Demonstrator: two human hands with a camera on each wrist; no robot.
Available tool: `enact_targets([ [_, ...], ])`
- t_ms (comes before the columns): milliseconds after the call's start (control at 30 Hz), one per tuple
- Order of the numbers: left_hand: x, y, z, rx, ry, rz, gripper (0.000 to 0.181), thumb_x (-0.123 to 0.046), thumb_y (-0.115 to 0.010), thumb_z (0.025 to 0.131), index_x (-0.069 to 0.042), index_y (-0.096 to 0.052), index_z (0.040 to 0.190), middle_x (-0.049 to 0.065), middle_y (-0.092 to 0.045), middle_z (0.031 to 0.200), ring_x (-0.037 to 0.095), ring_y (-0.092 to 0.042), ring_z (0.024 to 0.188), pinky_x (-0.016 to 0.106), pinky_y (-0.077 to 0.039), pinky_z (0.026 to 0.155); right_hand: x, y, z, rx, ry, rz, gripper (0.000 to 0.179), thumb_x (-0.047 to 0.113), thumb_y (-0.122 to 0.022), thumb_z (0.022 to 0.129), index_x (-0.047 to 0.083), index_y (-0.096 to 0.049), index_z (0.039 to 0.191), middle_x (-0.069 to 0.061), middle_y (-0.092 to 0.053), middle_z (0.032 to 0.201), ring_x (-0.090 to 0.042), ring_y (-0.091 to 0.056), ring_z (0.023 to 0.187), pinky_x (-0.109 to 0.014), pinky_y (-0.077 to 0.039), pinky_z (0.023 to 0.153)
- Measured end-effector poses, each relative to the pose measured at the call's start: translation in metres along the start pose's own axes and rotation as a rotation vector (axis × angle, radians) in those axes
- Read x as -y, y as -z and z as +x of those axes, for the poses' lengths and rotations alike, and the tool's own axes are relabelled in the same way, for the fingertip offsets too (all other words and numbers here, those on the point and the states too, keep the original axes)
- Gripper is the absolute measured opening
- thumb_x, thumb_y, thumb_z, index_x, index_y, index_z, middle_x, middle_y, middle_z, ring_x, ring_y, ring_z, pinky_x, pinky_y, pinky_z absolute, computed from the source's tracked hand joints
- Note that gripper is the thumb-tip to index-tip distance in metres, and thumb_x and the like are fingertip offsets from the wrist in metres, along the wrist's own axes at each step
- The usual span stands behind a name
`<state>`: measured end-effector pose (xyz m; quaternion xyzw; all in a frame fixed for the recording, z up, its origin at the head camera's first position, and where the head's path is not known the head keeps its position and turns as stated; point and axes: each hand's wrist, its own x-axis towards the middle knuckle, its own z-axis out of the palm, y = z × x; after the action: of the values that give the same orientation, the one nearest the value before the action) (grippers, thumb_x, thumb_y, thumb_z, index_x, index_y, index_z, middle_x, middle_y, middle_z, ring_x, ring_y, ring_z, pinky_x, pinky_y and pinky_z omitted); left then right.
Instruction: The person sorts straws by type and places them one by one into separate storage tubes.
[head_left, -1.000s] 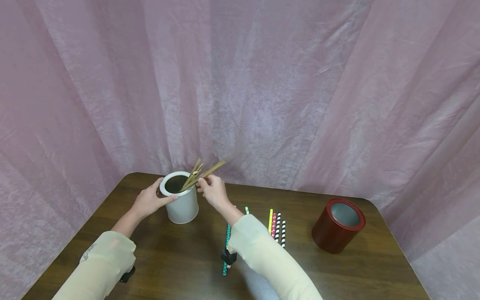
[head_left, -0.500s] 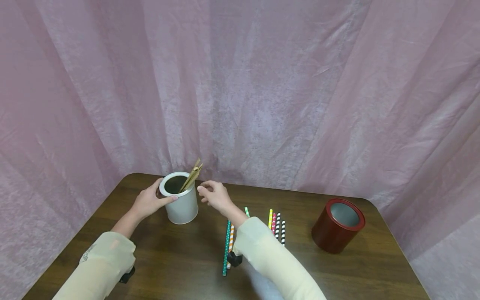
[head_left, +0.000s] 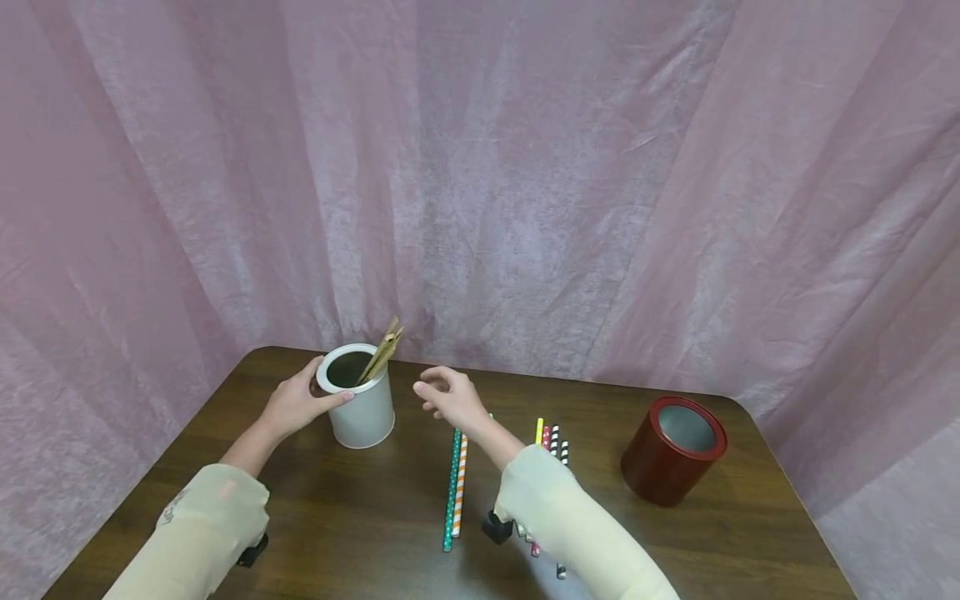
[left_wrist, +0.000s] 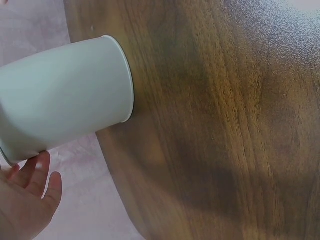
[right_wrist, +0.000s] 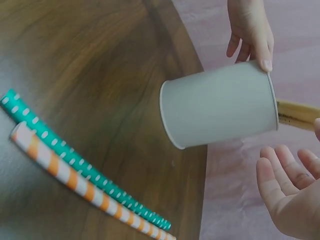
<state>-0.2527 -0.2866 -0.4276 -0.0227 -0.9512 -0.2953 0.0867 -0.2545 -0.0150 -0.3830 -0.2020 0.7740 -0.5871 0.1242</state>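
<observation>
The white can (head_left: 363, 421) stood upright at the far left of the table (head_left: 352, 525), its open end up; the left hand (head_left: 300, 402) held it by the rim from the left, the thumb laid on the near side and the other fingers reaching round the far-left side, slightly spread in the left wrist view. A few tan sticks (head_left: 381, 357) stood inside, leaning right over the rim; the right hand (head_left: 456, 400) hovered just right of the can, apart from it, its fingers loosely bent with small gaps between them. Nearer, a green dotted straw (head_left: 452, 492) and an orange striped straw (head_left: 461, 487) lay side by side; right of them, a yellow straw (head_left: 539, 430), a pink straw (head_left: 546, 437) and black-and-white straws (head_left: 555, 439) lay partly hidden by the right sleeve (head_left: 570, 517); farther right stood a red can (head_left: 663, 462); a pink curtain (head_left: 487, 167) hung behind.
</observation>
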Motion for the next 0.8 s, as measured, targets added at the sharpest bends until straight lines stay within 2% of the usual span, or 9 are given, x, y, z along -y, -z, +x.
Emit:
enact_targets([
  [167, 0.001, 0.0, 0.002, 0.012, 0.003, -0.014, 0.075, -0.055, -0.062, 0.073, -0.013, -0.036, 0.129, 0.009, -0.058, 0.095, 0.023, -0.052, 0.082, 0.034, -0.04, 0.065, -0.014, 0.014, -0.008, -0.03, 0.029, 0.033, 0.034, 0.018, -0.052, 0.089, -0.002, -0.049, 0.117, -0.023, -0.059, 0.105, -0.033, -0.059, 0.086, -0.026, -0.05, 0.065],
  [267, 0.002, 0.0, 0.002, 0.021, 0.013, -0.03, 0.076, -0.055, -0.061, 0.073, -0.013, -0.034, 0.13, 0.011, -0.057, 0.099, 0.025, -0.051, 0.085, 0.035, -0.041, 0.067, -0.021, 0.022, -0.012, -0.055, 0.025, 0.045, 0.034, 0.018, -0.053, 0.088, -0.002, -0.05, 0.116, -0.022, -0.059, 0.103, -0.025, -0.058, 0.083, -0.022, -0.048, 0.064],
  [300, 0.003, 0.0, 0.002, 0.021, 0.014, -0.035, 0.076, -0.055, -0.061, 0.073, -0.013, -0.034, 0.131, 0.011, -0.057, 0.1, 0.025, -0.051, 0.086, 0.036, -0.041, 0.067, -0.023, 0.025, -0.014, -0.065, 0.016, 0.046, 0.034, 0.018, -0.054, 0.088, -0.001, -0.05, 0.116, -0.021, -0.059, 0.104, -0.021, -0.057, 0.083, -0.022, -0.048, 0.065],
  [467, 0.006, -0.001, 0.002, 0.019, 0.032, -0.057, 0.076, -0.056, -0.06, 0.074, -0.015, -0.032, 0.131, 0.013, -0.056, 0.106, 0.027, -0.051, 0.091, 0.038, -0.041, 0.069, -0.028, 0.038, -0.027, -0.098, 0.005, 0.058, 0.034, 0.016, -0.054, 0.087, -0.002, -0.05, 0.116, -0.02, -0.057, 0.109, -0.029, -0.056, 0.096, -0.025, -0.047, 0.072],
  [567, 0.007, -0.002, 0.002, 0.023, 0.049, -0.069, 0.082, -0.056, -0.059, 0.074, -0.011, -0.027, 0.135, 0.018, -0.052, 0.115, 0.033, -0.05, 0.1, 0.046, -0.042, 0.076, -0.037, 0.048, -0.032, -0.111, 0.032, 0.05, 0.033, 0.013, -0.054, 0.087, -0.004, -0.05, 0.115, -0.022, -0.055, 0.11, -0.031, -0.055, 0.1, -0.029, -0.047, 0.078],
  [667, 0.007, -0.001, 0.001, 0.035, 0.071, -0.093, 0.089, -0.055, -0.058, 0.076, -0.008, -0.019, 0.139, 0.024, -0.045, 0.125, 0.039, -0.044, 0.111, 0.054, -0.038, 0.084, -0.05, 0.059, -0.037, -0.128, 0.038, 0.04, 0.033, 0.015, -0.056, 0.086, 0.0, -0.052, 0.115, -0.018, -0.055, 0.112, -0.026, -0.055, 0.102, -0.033, -0.047, 0.084],
  [800, 0.006, -0.001, -0.002, 0.055, 0.111, -0.139, 0.096, -0.056, -0.056, 0.077, -0.006, -0.006, 0.142, 0.028, -0.031, 0.137, 0.043, -0.033, 0.122, 0.058, -0.031, 0.093, -0.063, 0.074, -0.048, -0.137, 0.033, 0.016, 0.034, 0.02, -0.057, 0.085, 0.006, -0.053, 0.116, -0.013, -0.056, 0.114, -0.024, -0.053, 0.105, -0.036, -0.045, 0.086],
])
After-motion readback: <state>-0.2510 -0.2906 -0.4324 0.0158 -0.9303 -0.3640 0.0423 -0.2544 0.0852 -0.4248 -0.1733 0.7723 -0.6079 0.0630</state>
